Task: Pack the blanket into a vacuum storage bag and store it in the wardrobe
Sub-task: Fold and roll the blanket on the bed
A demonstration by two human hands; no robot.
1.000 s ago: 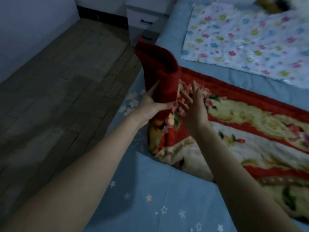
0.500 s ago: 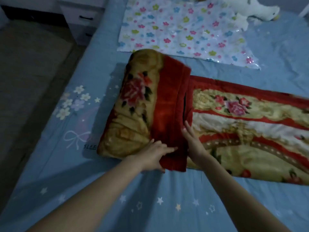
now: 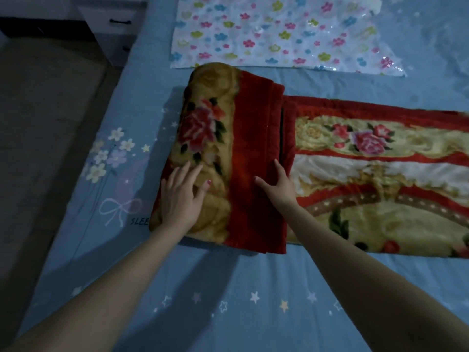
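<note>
A thick red and gold floral blanket (image 3: 368, 174) lies on the blue bed sheet (image 3: 228, 301), stretching off to the right. Its left end is folded over into a raised flap (image 3: 223, 118). My left hand (image 3: 181, 193) rests flat on the gold part of that flap with fingers spread. On the flap's red border, my right hand (image 3: 278, 185) presses down, fingers straight, near the fold's edge. Beyond the blanket lies the flat vacuum storage bag (image 3: 279, 34), clear plastic printed with coloured flowers.
A white bedside cabinet (image 3: 111, 24) with dark handles stands at the bed's far left corner. The grey tiled floor (image 3: 45, 123) runs along the bed's left side. The sheet's left part carries printed flowers and a bow.
The lifted blanket end has been laid over onto the blanket as a fold. My left hand slid left onto the gold part; my right hand stays at the fold's edge.
</note>
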